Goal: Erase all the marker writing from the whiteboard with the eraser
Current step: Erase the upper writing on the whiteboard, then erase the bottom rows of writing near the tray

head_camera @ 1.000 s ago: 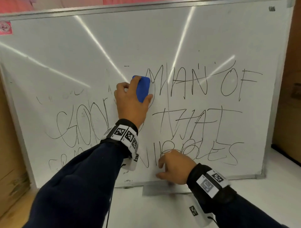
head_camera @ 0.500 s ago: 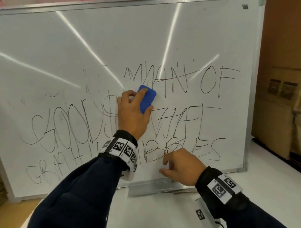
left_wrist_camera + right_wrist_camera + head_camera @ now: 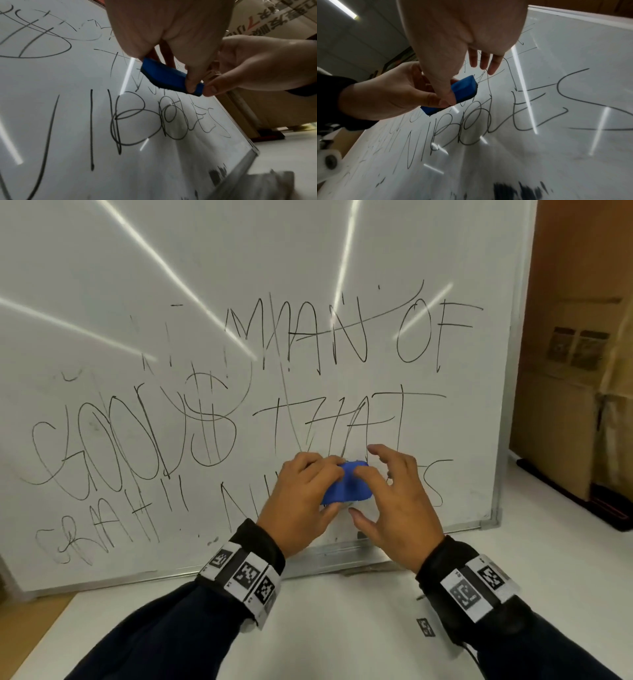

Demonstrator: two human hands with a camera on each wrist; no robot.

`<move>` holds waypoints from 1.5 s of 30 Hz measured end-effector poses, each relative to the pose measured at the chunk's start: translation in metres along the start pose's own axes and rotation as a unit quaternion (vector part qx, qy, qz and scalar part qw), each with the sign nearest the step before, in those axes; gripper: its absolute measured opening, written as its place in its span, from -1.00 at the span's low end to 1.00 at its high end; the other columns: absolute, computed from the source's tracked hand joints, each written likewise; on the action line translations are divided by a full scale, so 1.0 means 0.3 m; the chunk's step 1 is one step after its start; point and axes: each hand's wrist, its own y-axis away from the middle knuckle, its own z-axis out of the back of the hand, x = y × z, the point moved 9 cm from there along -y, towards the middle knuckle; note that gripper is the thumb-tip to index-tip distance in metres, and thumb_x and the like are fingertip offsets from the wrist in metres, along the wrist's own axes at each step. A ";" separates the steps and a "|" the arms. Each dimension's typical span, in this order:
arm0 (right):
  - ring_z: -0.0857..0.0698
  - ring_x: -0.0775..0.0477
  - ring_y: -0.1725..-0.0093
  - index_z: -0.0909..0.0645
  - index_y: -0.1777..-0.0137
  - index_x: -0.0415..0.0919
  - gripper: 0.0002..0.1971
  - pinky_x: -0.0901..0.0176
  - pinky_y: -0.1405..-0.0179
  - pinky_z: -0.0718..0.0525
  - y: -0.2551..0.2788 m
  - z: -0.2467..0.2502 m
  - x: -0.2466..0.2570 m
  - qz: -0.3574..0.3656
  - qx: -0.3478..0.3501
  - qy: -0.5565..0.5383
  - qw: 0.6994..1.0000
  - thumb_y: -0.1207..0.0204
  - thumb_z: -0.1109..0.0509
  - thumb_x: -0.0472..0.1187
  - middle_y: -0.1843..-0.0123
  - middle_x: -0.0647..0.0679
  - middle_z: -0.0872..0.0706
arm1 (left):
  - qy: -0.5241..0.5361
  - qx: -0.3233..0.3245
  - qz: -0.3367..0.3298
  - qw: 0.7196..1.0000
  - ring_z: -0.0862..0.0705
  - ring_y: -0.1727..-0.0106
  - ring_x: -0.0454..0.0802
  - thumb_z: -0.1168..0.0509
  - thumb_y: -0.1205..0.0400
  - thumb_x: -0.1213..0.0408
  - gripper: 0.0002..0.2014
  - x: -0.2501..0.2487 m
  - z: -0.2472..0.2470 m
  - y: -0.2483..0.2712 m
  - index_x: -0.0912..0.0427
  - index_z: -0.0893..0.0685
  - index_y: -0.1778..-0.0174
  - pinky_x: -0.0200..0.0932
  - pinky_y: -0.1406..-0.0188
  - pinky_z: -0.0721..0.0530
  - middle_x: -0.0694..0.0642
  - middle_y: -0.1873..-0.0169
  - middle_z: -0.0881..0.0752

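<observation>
The whiteboard point(image 3: 308, 251) stands upright, covered in black marker writing point(image 3: 346, 337) in three rows. The blue eraser point(image 3: 346, 486) is held just off the board in front of the bottom row. My left hand point(image 3: 301, 498) grips it, fingers over the top and thumb beneath. My right hand point(image 3: 394, 494) meets it from the right, pinching its end between index finger and thumb, the other fingers spread. The left wrist view shows the eraser point(image 3: 168, 75) with both thumbs on its near end. The right wrist view shows the eraser point(image 3: 464, 90) clear of the board point(image 3: 573, 40).
The board's metal bottom frame point(image 3: 342, 556) rests on a white table point(image 3: 342, 628). Cardboard boxes point(image 3: 565, 405) stand to the right of the board. Dark smudges mark the board's lower edge point(image 3: 518, 190).
My left hand has carried the eraser down from the top row to the bottom row. My right hand has left the board's lower edge and come up to take hold of the eraser.
</observation>
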 end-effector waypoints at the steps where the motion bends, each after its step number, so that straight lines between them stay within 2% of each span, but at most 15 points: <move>1: -0.39 -0.18 -0.46 -0.55 -0.32 -0.06 -0.43 0.01 -0.30 -0.57 0.011 -0.015 0.000 0.013 0.019 0.011 1.000 -0.32 -0.63 -0.05 -0.52 -0.09 -0.41 | 0.009 0.025 -0.017 0.999 -0.51 -0.25 0.02 -0.53 -0.49 0.21 -0.67 -0.017 -0.024 0.007 0.07 -0.60 -0.10 -0.01 -0.21 -0.55 -0.06 -0.28 -0.67; 3: -0.48 -0.15 -0.39 -0.57 -0.27 -0.07 -0.46 -0.11 -0.27 -0.60 0.032 -0.043 -0.001 0.042 0.052 0.024 0.997 -0.32 -0.64 -0.04 -0.40 -0.04 -0.54 | 0.029 0.052 -0.049 0.997 -0.56 -0.25 0.04 -0.55 -0.48 0.24 -0.64 -0.056 -0.058 0.020 0.05 -0.55 -0.08 -0.06 -0.24 -0.59 -0.02 -0.25 -0.67; 6: -0.58 -0.14 -0.14 -0.52 -0.17 -0.02 -0.52 -0.10 -0.07 -0.63 0.052 -0.067 -0.026 0.055 0.085 0.030 0.994 -0.30 -0.64 -0.07 -0.17 -0.03 -0.63 | 0.022 0.023 -0.066 0.997 -0.62 -0.19 0.09 -0.61 -0.43 0.25 -0.60 -0.098 -0.084 0.038 0.13 -0.57 -0.07 -0.09 -0.15 -0.67 0.13 -0.19 -0.67; 9: -0.51 -0.11 0.02 -0.49 -0.08 0.01 -0.54 0.00 0.14 -0.60 0.066 -0.066 -0.093 0.024 0.108 0.041 0.993 -0.27 -0.65 -0.08 -0.03 -0.03 -0.56 | -0.008 -0.027 -0.008 1.000 -0.55 -0.10 0.08 -0.59 -0.42 0.13 -0.66 -0.090 -0.115 0.072 0.18 -0.66 0.02 -0.09 -0.05 -0.61 0.14 -0.08 -0.62; 11: -0.49 -0.12 0.02 -0.51 -0.08 0.00 -0.57 0.00 0.17 -0.59 0.084 -0.059 -0.156 0.000 0.122 0.050 0.991 -0.29 -0.63 -0.10 -0.03 -0.02 -0.52 | -0.001 -0.022 0.028 0.999 -0.53 0.01 0.04 -0.52 -0.47 0.03 -0.68 -0.083 -0.173 0.116 0.12 -0.66 0.00 -0.13 0.05 -0.57 0.09 0.00 -0.60; 13: -0.51 -0.13 -0.03 -0.49 -0.17 0.01 -0.54 -0.02 0.13 -0.64 0.105 -0.041 -0.240 -0.040 0.139 0.072 0.987 -0.34 -0.61 -0.09 -0.09 -0.01 -0.50 | 0.037 0.048 0.059 0.996 -0.56 0.09 -0.01 -0.41 -0.55 -0.02 -0.70 -0.081 -0.256 0.150 0.06 -0.64 -0.08 -0.10 0.16 -0.63 0.00 0.07 -0.59; 17: -0.54 -0.12 -0.07 -0.30 -0.29 0.05 -0.44 -0.04 0.09 -0.72 0.166 0.004 -0.421 -0.172 0.154 0.090 0.969 -0.42 -0.55 0.04 -0.17 -0.04 -0.46 | 0.055 0.258 0.085 0.961 -0.63 -0.03 -0.04 -0.32 -0.61 -0.09 -0.67 -0.085 -0.426 0.175 -0.04 -0.63 -0.23 -0.06 -0.01 -0.65 -0.07 0.01 -0.63; 20: -0.61 -0.15 -0.01 -0.26 -0.35 0.01 -0.38 -0.06 0.05 -0.73 0.211 0.021 -0.500 -0.245 0.146 0.073 0.956 -0.44 -0.52 0.13 -0.15 -0.07 -0.49 | 0.008 0.337 0.067 0.939 -0.64 -0.07 0.01 -0.28 -0.63 -0.10 -0.67 -0.111 -0.501 0.177 -0.06 -0.63 -0.25 -0.11 0.02 -0.61 -0.01 -0.07 -0.63; 26: -0.63 -0.19 0.02 -0.24 -0.36 -0.01 -0.37 -0.08 0.07 -0.70 0.260 0.028 -0.584 -0.319 0.119 0.023 0.940 -0.45 -0.51 0.14 -0.09 -0.13 -0.58 | -0.043 0.354 0.047 0.933 -0.64 -0.11 0.12 -0.22 -0.70 0.07 -0.78 -0.139 -0.564 0.157 -0.03 -0.69 -0.19 -0.06 0.03 -0.61 0.08 -0.05 -0.65; 31: -0.67 -0.14 0.06 -0.30 -0.30 0.01 -0.38 -0.03 0.06 -0.75 0.300 -0.056 -0.573 -0.298 0.280 0.047 0.911 -0.38 -0.57 0.13 -0.07 -0.11 -0.64 | -0.055 0.350 0.045 0.934 -0.64 -0.18 0.10 -0.20 -0.73 0.04 -0.72 -0.129 -0.582 0.165 -0.10 -0.67 -0.32 -0.09 0.04 -0.56 0.05 -0.11 -0.65; 33: -0.65 -0.12 0.04 -0.32 -0.31 -0.01 -0.39 0.02 0.06 -0.73 0.279 -0.048 -0.556 -0.281 0.253 0.044 0.925 -0.40 -0.55 0.12 -0.07 -0.09 -0.61 | -0.066 0.344 0.039 0.936 -0.63 -0.20 0.09 -0.17 -0.75 0.06 -0.70 -0.131 -0.581 0.163 -0.09 -0.65 -0.37 -0.07 0.03 -0.58 0.06 -0.14 -0.65; 36: -0.60 -0.11 0.04 -0.35 -0.32 -0.03 -0.45 0.09 0.08 -0.64 0.197 0.013 -0.523 -0.243 0.134 0.045 0.960 -0.47 -0.52 0.09 -0.08 -0.07 -0.52 | -0.078 0.334 0.025 0.939 -0.59 -0.25 0.10 -0.13 -0.78 0.08 -0.68 -0.140 -0.581 0.169 -0.06 -0.62 -0.41 -0.05 -0.03 -0.61 0.07 -0.18 -0.65; 39: -0.58 -0.11 0.06 -0.35 -0.32 -0.02 -0.47 0.07 0.06 -0.67 0.144 0.039 -0.502 -0.226 0.077 0.038 0.970 -0.48 -0.51 0.09 -0.10 -0.07 -0.49 | -0.082 0.348 0.025 0.934 -0.60 -0.24 0.13 -0.14 -0.78 0.07 -0.68 -0.136 -0.584 0.170 -0.07 -0.62 -0.41 -0.04 -0.03 -0.63 0.08 -0.17 -0.65; 41: -0.59 -0.13 0.05 -0.33 -0.36 -0.02 -0.42 0.06 0.08 -0.67 0.161 -0.001 -0.513 -0.240 0.120 0.040 0.963 -0.46 -0.52 0.09 -0.09 -0.09 -0.49 | -0.081 0.370 0.029 0.925 -0.63 -0.20 0.14 -0.18 -0.75 0.06 -0.69 -0.128 -0.589 0.159 -0.08 -0.65 -0.38 -0.03 -0.03 -0.63 0.10 -0.15 -0.66; 45: -0.65 -0.17 0.01 -0.32 -0.32 0.02 -0.36 -0.07 0.02 -0.76 0.271 -0.125 -0.541 -0.276 0.299 0.056 0.912 -0.34 -0.58 0.09 -0.11 -0.11 -0.58 | -0.065 0.400 0.055 0.912 -0.67 -0.13 0.18 -0.30 -0.69 0.03 -0.69 -0.110 -0.596 0.127 -0.10 -0.70 -0.35 -0.06 -0.04 -0.64 0.15 -0.16 -0.67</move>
